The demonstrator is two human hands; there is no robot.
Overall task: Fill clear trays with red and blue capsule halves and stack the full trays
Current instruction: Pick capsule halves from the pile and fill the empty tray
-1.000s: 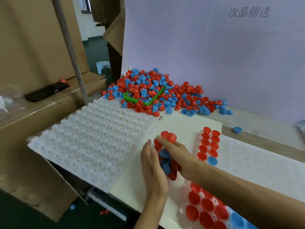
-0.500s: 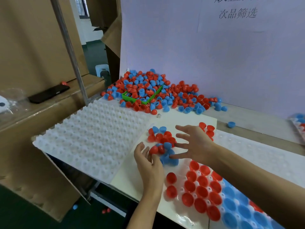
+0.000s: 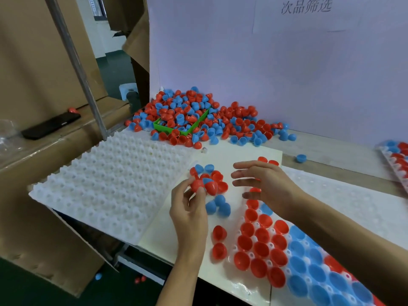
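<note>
From my head camera: my left hand (image 3: 189, 208) is up over the cream board (image 3: 176, 237), thumb and fingertips pinching a red capsule half (image 3: 197, 184) at the edge of a small loose cluster of red and blue halves (image 3: 213, 184). Three blue halves (image 3: 217, 206) lie on the board just below that cluster, right beside my left fingers.

My right hand (image 3: 265, 186) hovers just right of the cluster, fingers spread and fairly straight, holding nothing; it hides part of the clear tray (image 3: 249, 288) under my wrist. That tray runs from the board toward the lower right, its near pockets seated with red halves (image 3: 258, 248), then blue ones (image 3: 309, 272) further right. Two red halves (image 3: 219, 241) sit in a column at the tray's left edge.

Left of the board lies a white bumpy tray (image 3: 110, 184), nothing in it. At the back, against the lilac wall sheet (image 3: 265, 62), the big heap of red and blue halves (image 3: 198, 120) spills around a green bin (image 3: 183, 127). A lone blue half (image 3: 301, 158) sits on the table right of the board. A black phone (image 3: 51, 125) rests on the cardboard ledge at far left.
</note>
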